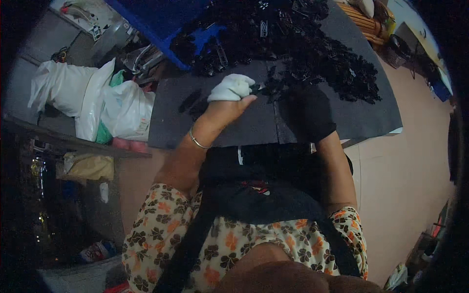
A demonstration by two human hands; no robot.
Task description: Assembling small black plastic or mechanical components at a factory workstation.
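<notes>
My left hand (233,90) wears a white glove that leaves the thumb bare. Its fingers are curled, and a small dark part (257,89) pokes out between them and the thumb. A black glove covers my right hand (307,113), low over the grey table (254,119), just to the right of the left hand. Its fingers blend into the dark parts beyond, so their pose and anything in them cannot be made out. Past both hands spreads a large heap of small black plastic parts (312,53), some with ladder-like slots.
A blue sheet (151,24) lies under the heap's far left side. White plastic bags (122,107) sit on a surface to the left. Bundled wooden sticks (361,22) and a dark basket (398,49) stand at the far right. The table's near edge adjoins my apron (264,195).
</notes>
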